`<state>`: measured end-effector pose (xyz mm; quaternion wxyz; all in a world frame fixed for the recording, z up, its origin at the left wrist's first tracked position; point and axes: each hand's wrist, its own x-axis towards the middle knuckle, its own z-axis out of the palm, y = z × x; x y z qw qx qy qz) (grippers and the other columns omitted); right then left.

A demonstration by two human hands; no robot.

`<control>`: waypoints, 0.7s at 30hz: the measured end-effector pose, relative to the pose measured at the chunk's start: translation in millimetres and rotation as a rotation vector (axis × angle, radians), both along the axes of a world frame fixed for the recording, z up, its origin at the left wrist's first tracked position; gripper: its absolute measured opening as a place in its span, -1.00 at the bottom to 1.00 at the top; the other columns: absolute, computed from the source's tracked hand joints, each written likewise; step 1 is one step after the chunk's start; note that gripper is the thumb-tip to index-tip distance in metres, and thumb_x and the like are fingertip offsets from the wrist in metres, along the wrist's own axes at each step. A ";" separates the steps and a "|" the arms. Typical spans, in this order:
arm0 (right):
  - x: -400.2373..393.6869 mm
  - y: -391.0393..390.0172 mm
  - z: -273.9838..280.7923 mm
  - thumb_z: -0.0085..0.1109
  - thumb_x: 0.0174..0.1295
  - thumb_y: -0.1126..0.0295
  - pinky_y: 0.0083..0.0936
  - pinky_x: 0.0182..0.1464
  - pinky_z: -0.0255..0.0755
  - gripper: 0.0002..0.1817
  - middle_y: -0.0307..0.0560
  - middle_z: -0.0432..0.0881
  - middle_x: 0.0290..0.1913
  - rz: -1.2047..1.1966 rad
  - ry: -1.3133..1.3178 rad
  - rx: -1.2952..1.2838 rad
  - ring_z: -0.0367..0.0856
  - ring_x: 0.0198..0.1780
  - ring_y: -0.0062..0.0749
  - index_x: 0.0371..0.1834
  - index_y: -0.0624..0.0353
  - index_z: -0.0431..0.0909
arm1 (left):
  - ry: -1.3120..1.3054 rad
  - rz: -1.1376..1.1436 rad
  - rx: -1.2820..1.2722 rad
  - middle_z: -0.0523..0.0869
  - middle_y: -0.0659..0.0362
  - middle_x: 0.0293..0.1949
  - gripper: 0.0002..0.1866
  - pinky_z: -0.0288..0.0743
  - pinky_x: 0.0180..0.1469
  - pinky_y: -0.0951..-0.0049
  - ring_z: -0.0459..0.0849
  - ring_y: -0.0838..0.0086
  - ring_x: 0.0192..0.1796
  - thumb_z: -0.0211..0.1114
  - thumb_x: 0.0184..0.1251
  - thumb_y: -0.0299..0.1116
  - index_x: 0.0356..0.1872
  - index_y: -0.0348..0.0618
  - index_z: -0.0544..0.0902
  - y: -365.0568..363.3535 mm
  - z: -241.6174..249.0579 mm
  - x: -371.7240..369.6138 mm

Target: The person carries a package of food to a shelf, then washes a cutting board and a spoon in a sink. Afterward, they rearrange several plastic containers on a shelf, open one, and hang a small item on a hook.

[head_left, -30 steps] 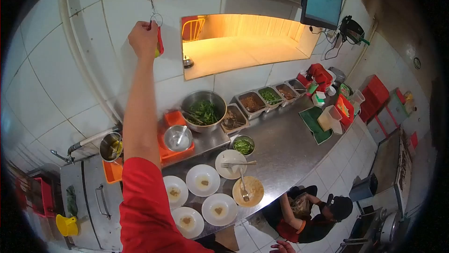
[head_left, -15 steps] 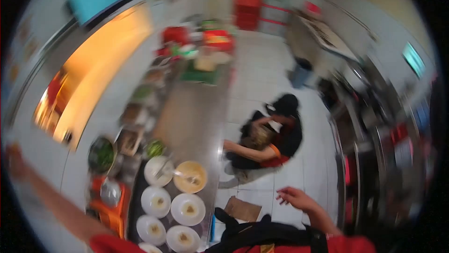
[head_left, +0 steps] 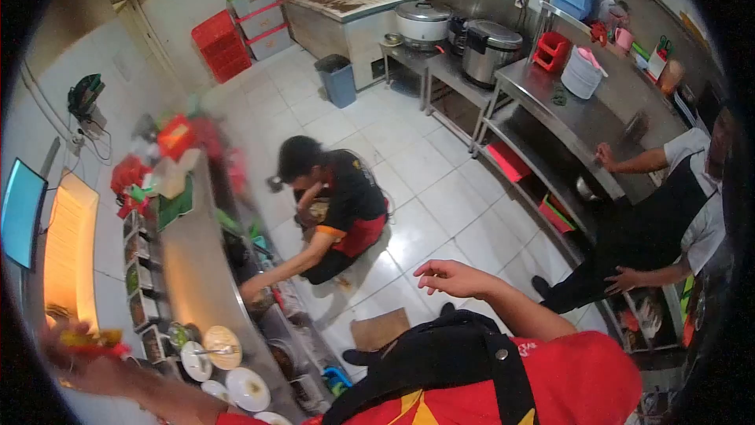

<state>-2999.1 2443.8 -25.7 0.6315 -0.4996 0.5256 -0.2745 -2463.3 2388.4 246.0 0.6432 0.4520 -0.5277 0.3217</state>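
My left hand (head_left: pixel 86 362) is raised at the left edge, blurred, beside the lit orange opening (head_left: pixel 72 244). Its fingers seem closed around a small yellow and red thing (head_left: pixel 93 338) whose kind I cannot make out. Below and right of that hand, white bowls (head_left: pixel 248 390) stand on the steel counter (head_left: pixel 193 248). Pale utensils (head_left: pixel 214 351) lie across a white bowl (head_left: pixel 195 362) and a yellowish bowl (head_left: pixel 223 346). My right hand (head_left: pixel 456 278) hangs in front of my body over the tiled floor, its fingers loosely apart and nothing in them.
A crouching person (head_left: pixel 338 213) reaches under the counter. Another person (head_left: pixel 668 220) in a dark apron stands at the right by steel shelves (head_left: pixel 543 165). Farther back are rice cookers (head_left: pixel 491 51), a grey bin (head_left: pixel 336 83), a chest freezer (head_left: pixel 346 20) and red crates (head_left: pixel 222 44). Cardboard (head_left: pixel 380 329) lies underfoot.
My view has swung right, bringing the shelves and the standing person into sight. The bowls now appear farther left. My right hand remains empty in front of me.
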 end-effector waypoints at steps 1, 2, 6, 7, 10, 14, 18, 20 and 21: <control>-26.2 4.9 -3.2 0.10 0.40 0.27 -0.51 -0.05 0.46 -0.62 -0.13 0.61 -0.13 0.002 0.003 0.012 0.58 -0.16 -0.51 0.18 0.23 0.45 | -0.019 -0.115 0.051 0.59 0.09 -0.21 -0.54 0.60 -0.36 0.47 0.60 0.41 -0.46 -0.05 0.53 -0.04 0.13 -0.26 0.45 -21.3 -19.5 -46.1; -49.6 11.4 -9.6 0.11 0.40 0.26 -0.51 -0.06 0.46 -0.62 -0.14 0.62 -0.14 -0.043 -0.013 -0.030 0.58 -0.17 -0.52 0.18 0.23 0.45 | 0.291 -0.465 0.106 0.55 0.12 -0.15 -0.53 0.62 -0.37 0.48 0.59 0.43 -0.40 0.10 0.46 -0.05 0.14 -0.24 0.43 -38.1 -32.4 -121.8; -121.4 12.5 2.1 0.12 0.39 0.30 -0.52 -0.05 0.47 -0.65 -0.15 0.63 -0.14 -0.170 -0.066 -0.094 0.58 -0.17 -0.54 0.16 0.23 0.47 | 0.504 -1.180 0.627 0.56 0.19 -0.16 -0.64 0.69 -0.44 0.40 0.64 0.48 -0.41 0.30 0.23 -0.45 0.04 -0.12 0.45 -96.8 -132.3 -329.4; -133.5 10.7 9.0 0.12 0.39 0.32 -0.53 -0.04 0.47 -0.66 -0.15 0.63 -0.14 -0.216 -0.092 -0.109 0.58 -0.16 -0.54 0.15 0.23 0.47 | 0.502 -1.380 0.640 0.55 0.22 -0.19 -0.72 0.69 -0.44 0.39 0.62 0.55 -0.44 0.23 0.36 -0.42 0.04 -0.09 0.43 -107.8 -163.4 -368.5; -161.7 -3.4 35.7 0.11 0.40 0.33 -0.54 0.00 0.47 -0.66 -0.15 0.63 -0.11 -0.226 -0.138 -0.133 0.57 -0.14 -0.56 0.16 0.24 0.47 | 0.975 -1.403 1.006 0.49 0.25 -0.29 -0.83 0.70 -0.41 0.37 0.56 0.60 -0.50 0.13 0.51 -0.27 -0.08 -0.09 0.39 -106.7 -211.5 -477.3; -193.0 -45.8 24.6 0.14 0.38 0.34 -0.56 0.02 0.44 -0.65 -0.16 0.62 -0.09 -0.276 -0.158 -0.194 0.55 -0.12 -0.58 0.17 0.23 0.46 | 1.348 -1.396 1.215 0.51 0.20 -0.26 -0.83 0.70 -0.13 0.17 0.58 0.55 -0.44 0.09 0.53 -0.29 -0.08 -0.13 0.37 -116.1 -256.8 -562.8; -229.9 -102.9 5.2 0.22 0.32 0.41 -0.61 -0.01 0.43 -0.60 -0.16 0.57 -0.05 -0.327 -0.168 -0.220 0.51 -0.16 -0.64 0.19 0.23 0.41 | 1.474 -1.368 1.328 0.49 0.21 -0.25 -0.86 0.66 0.00 0.11 0.57 0.55 -0.41 0.06 0.54 -0.31 -0.08 -0.12 0.36 -154.6 -280.2 -624.1; -255.1 -133.9 -7.0 0.24 0.32 0.40 -0.66 0.03 0.40 -0.54 -0.17 0.46 0.03 -0.334 -0.254 -0.161 0.48 -0.12 -0.69 0.24 0.24 0.34 | 1.480 -1.362 1.379 0.46 0.18 -0.22 -0.85 0.66 -0.01 0.07 0.59 0.53 -0.40 0.05 0.54 -0.31 -0.07 -0.12 0.34 -188.9 -290.5 -653.8; -267.7 -149.1 -9.8 0.23 0.33 0.37 -0.64 0.05 0.40 -0.55 -0.17 0.47 0.03 -0.336 -0.219 -0.165 0.48 -0.12 -0.68 0.23 0.24 0.36 | 1.485 -1.409 1.386 0.46 0.17 -0.17 -0.83 0.65 0.01 0.05 0.59 0.51 -0.40 0.06 0.54 -0.31 -0.04 -0.11 0.31 -207.3 -295.4 -668.1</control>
